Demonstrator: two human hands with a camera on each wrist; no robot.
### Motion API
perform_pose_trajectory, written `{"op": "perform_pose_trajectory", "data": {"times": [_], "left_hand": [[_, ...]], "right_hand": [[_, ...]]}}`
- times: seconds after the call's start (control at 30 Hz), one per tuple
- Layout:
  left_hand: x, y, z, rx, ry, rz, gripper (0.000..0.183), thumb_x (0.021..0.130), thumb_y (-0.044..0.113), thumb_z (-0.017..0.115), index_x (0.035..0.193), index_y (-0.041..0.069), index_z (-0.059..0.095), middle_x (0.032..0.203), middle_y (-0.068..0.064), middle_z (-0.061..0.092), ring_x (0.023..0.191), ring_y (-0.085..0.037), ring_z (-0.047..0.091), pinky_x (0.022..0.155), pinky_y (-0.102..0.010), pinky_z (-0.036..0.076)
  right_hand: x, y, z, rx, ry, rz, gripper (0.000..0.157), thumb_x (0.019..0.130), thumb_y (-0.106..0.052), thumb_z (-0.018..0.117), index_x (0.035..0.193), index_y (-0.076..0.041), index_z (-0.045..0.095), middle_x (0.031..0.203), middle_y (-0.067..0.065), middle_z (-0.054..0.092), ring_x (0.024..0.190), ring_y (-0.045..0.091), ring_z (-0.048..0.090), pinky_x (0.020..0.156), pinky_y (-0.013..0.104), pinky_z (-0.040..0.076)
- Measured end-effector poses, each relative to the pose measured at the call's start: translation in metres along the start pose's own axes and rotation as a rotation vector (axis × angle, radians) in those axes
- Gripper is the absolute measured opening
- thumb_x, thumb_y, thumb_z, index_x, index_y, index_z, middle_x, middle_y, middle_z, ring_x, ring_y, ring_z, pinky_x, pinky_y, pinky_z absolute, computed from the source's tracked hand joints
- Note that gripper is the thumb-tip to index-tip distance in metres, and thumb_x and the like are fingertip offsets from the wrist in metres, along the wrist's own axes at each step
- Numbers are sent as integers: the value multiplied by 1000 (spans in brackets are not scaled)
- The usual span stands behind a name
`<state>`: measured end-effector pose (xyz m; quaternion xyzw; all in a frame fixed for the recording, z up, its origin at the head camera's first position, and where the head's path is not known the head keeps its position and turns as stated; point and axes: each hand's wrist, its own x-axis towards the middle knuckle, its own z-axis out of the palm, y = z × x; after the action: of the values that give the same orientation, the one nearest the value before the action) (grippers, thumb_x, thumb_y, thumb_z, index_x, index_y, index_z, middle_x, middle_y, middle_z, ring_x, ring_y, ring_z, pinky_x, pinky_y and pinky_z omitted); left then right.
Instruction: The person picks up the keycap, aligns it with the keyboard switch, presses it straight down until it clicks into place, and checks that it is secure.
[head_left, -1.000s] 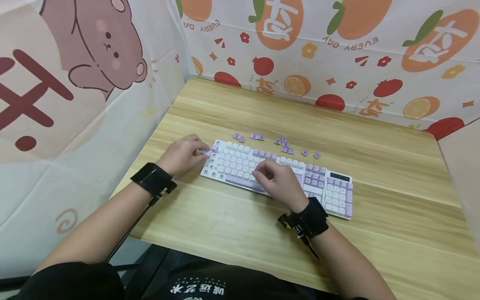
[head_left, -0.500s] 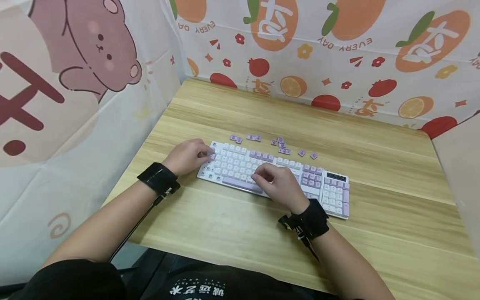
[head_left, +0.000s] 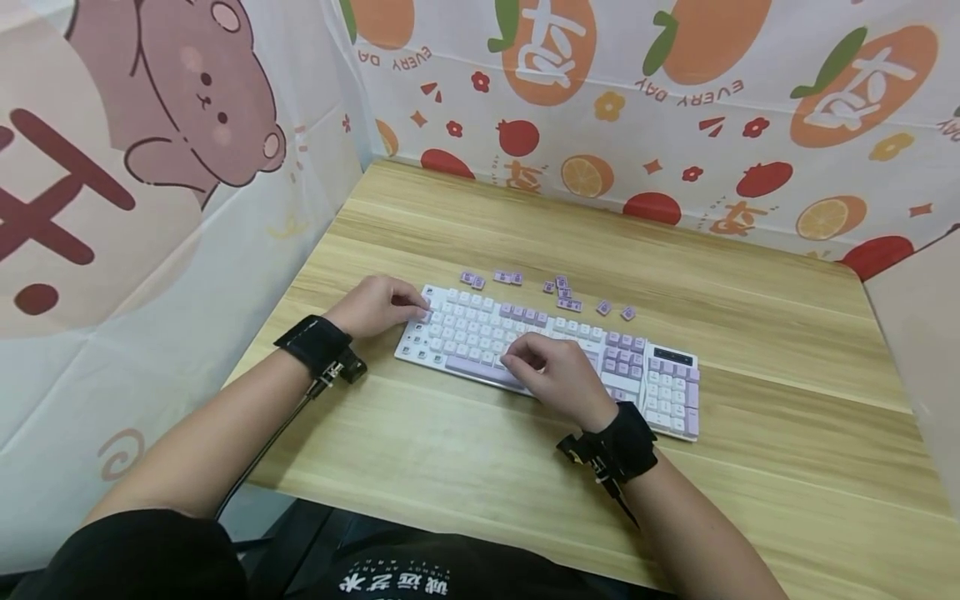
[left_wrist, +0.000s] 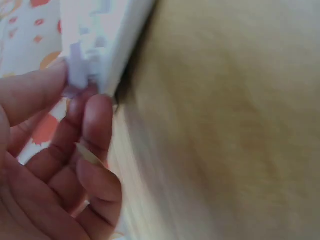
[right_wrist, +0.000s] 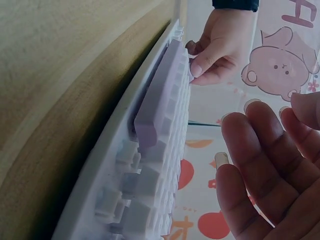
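Observation:
A white and purple keyboard (head_left: pixel 480 372) lies on the wooden table. My left hand (head_left: pixel 378 307) is at its far left end, pinching a purple keycap (left_wrist: pixel 76 70) at the left column; the left wrist view is blurred, so whether the keycap is seated cannot be told. Bare switches (head_left: pixel 407 350) show at the lower left corner. Over the middle of the keyboard hovers my right hand (head_left: pixel 557 375), its fingers loosely curled around nothing. In the right wrist view, the purple spacebar (right_wrist: pixel 157 95) stands out beside white keycaps.
Several loose purple keycaps (head_left: pixel 564 293) lie behind the keyboard, in small groups and singly. Bare wooden table (head_left: pixel 450 458) stretches in front of it. Printed cloth (head_left: pixel 225 275) hangs at the left and back. A black strap with a camera and cable sits on each wrist.
My left hand has carried the purple keycap from just beyond the keyboard's left edge onto its left column. The right hand stays nearly still. The head view has shifted slightly.

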<state>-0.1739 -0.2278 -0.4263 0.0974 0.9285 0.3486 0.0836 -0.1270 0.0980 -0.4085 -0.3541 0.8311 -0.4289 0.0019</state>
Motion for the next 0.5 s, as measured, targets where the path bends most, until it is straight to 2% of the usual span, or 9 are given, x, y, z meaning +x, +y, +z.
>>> {"op": "perform_pose_trajectory", "data": {"times": [0.13, 0.23, 0.33, 0.5], "left_hand": [[9, -5, -8, -182, -94, -183, 30, 86, 23, 78, 102, 5, 60, 82, -4, 69, 72, -15, 61, 62, -27, 46], [15, -7, -14, -260, -162, -280, 42, 85, 25, 79, 105, 3, 50, 75, -4, 69, 65, -14, 63, 56, -26, 46], [19, -9, -18, -244, -208, -312, 46, 84, 31, 79, 105, 4, 48, 74, -3, 68, 65, -14, 63, 56, -27, 48], [21, -7, -22, -160, -230, -302, 49, 82, 37, 80, 102, 5, 48, 78, -4, 64, 66, -16, 61, 57, -27, 48]], "right_hand": [[-1, 2, 1, -3, 2, -3, 12, 96, -23, 65, 91, -14, 71, 80, -11, 68, 70, 2, 60, 65, 24, 51], [-2, 3, 2, 3, 1, -3, 12, 95, -23, 65, 91, -13, 72, 79, -11, 67, 70, 2, 60, 64, 24, 51], [-2, 3, 3, 9, -5, 5, 13, 95, -23, 66, 91, -12, 72, 79, -11, 68, 69, 2, 60, 64, 24, 51], [-3, 4, 3, 3, -16, 7, 15, 96, -25, 65, 91, -12, 72, 79, -10, 68, 69, 2, 59, 63, 24, 50]]}}
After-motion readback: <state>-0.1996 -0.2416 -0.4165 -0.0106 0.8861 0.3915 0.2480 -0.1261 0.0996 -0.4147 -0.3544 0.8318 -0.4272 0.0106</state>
